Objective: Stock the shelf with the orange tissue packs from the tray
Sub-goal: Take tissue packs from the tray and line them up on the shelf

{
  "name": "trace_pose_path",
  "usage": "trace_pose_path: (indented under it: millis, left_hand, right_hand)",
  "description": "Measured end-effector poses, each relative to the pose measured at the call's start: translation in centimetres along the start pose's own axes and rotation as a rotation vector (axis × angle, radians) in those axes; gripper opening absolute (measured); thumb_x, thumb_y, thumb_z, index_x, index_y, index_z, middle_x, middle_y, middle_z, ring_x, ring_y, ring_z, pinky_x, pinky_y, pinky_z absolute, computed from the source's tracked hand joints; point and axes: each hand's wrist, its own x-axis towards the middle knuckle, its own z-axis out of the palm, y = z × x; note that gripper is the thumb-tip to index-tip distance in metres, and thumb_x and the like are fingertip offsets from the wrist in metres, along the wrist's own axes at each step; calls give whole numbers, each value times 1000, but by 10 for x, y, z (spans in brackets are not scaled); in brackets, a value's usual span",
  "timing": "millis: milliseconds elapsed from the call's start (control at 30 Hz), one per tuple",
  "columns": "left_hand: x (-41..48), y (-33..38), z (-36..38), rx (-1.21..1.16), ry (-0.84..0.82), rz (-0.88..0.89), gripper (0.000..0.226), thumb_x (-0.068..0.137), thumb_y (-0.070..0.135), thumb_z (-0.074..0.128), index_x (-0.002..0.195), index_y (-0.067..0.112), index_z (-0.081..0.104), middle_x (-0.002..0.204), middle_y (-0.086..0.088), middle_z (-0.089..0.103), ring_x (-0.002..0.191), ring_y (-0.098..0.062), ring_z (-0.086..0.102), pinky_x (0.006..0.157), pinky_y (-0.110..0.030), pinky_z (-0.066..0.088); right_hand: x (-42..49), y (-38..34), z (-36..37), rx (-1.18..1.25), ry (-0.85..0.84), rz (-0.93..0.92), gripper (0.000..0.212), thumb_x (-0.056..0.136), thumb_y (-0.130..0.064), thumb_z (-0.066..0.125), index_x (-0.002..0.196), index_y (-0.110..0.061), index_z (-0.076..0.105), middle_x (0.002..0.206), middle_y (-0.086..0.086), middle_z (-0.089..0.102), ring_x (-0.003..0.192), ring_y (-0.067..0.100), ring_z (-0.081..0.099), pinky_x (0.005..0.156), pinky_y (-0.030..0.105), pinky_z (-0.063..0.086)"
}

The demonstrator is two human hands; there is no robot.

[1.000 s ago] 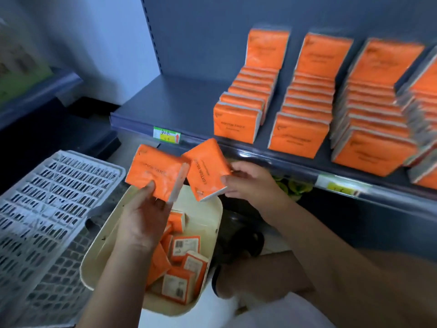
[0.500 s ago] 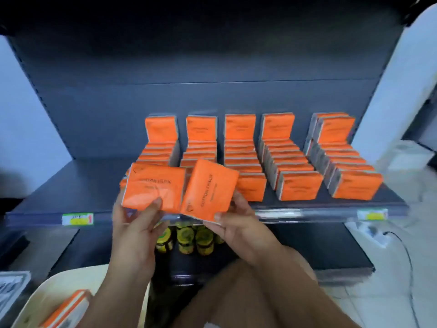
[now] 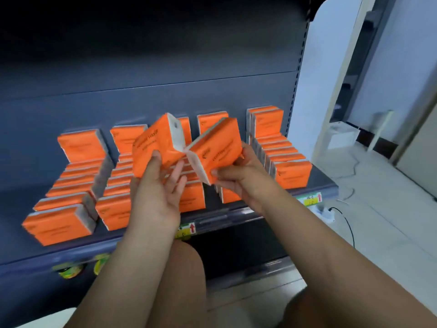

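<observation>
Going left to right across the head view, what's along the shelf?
The leftmost row of packs, tilted pack in the left hand, second pack in the right hand, rightmost row of packs, white side panel.

We are in a shop: a dark grey metal display shelf [image 3: 16,204] with a slotted upright rail [image 3: 297,74] at its right carries identical orange plastic-wrapped tissue packs [image 3: 293,174] faced in neat rows, and small yellow-green price labels with red arrows [image 3: 187,229] line its near edge.

Two hands [image 3: 155,195] (one pack [image 3: 153,147] each), five shelf rows [image 3: 66,185]
</observation>
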Motion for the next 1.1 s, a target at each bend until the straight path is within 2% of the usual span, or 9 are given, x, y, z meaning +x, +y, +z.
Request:
trace_pose_path:
  millis: [133, 233, 300, 400, 433, 600, 767, 933, 1100]
  left_hand:
    - [22, -11, 32, -18, -26, 35, 45, 99, 37, 68, 139, 20, 59, 117, -5, 78, 97, -18, 78, 84, -31, 59]
    - [42, -15, 47, 46, -25, 98, 48, 98, 36, 71, 140, 18, 54, 116, -3, 78, 96, -20, 79, 93, -36, 58]
    - [55, -17, 55, 79, -39, 120, 40, 98, 34, 71, 132, 21, 53, 114, -3, 79, 96, -23, 79, 95, -40, 57]
    - [74, -20, 63, 95, -66, 145, 42, 99, 32, 71, 134, 22, 52, 113, -2, 79, 95, -24, 79, 87, -41, 58]
    - [80, -20, 64, 89, -78, 149, 45, 99, 32, 70, 138, 21, 51, 115, -3, 79, 95, -24, 79, 82, -39, 59]
    - [107, -33, 66, 61, -41, 157, 47, 99, 30, 70, 138, 16, 49, 120, -7, 77, 92, -27, 79, 58, -28, 53]
    - [137, -39, 66, 120, -55, 145, 48, 97, 31, 73, 135, 18, 46, 119, -5, 76, 92, -24, 79, 73, -35, 51]
    - [177, -31, 54, 85, -11, 133, 38, 91, 14, 74, 117, 27, 50, 95, 5, 79, 88, -25, 79, 71, -31, 53]
    - [207, -20, 30, -4, 104, 74, 70, 83, 16, 74, 148, 14, 49, 125, -1, 73, 90, -23, 80, 55, -21, 53]
  right_hand:
    - [31, -3, -12, -285, 56, -9, 52, 67, -25, 88, 115, -21, 67, 106, 0, 79, 102, 23, 76, 95, 50, 60]
    - [48, -2, -19, -404, 142, -2, 46, 72, -33, 92, 111, -25, 71, 104, -9, 79, 100, 11, 74, 100, 45, 57]
    - [60, -3, -25, -467, 200, -58, 64, 68, -38, 95, 123, -29, 64, 111, -10, 76, 103, 7, 72, 100, 42, 57]
    - [80, -2, -36, -568, 258, -127, 125, 51, -60, 96, 154, -35, 29, 133, -11, 65, 120, 8, 65, 104, 39, 54]
    - [85, -2, -39, -598, 255, -137, 126, 51, -64, 94, 154, -40, 26, 135, -12, 64, 121, 8, 65, 105, 39, 53]
    - [120, -1, -50, -480, 225, -169, 80, 55, -33, 95, 124, -25, 55, 115, 2, 73, 101, 15, 74, 93, 46, 61]
    - [169, -21, -59, -795, 170, -355, 89, 47, -28, 90, 130, -31, 56, 125, -5, 61, 106, 14, 63, 99, 38, 55]
    - [213, -29, -65, -1064, 136, -510, 52, 64, -17, 88, 112, -24, 70, 111, -7, 64, 106, 16, 62, 97, 34, 51]
    - [244, -14, -79, -1083, 215, -432, 39, 70, -20, 88, 107, -22, 75, 98, -7, 69, 91, 13, 63, 80, 26, 46]
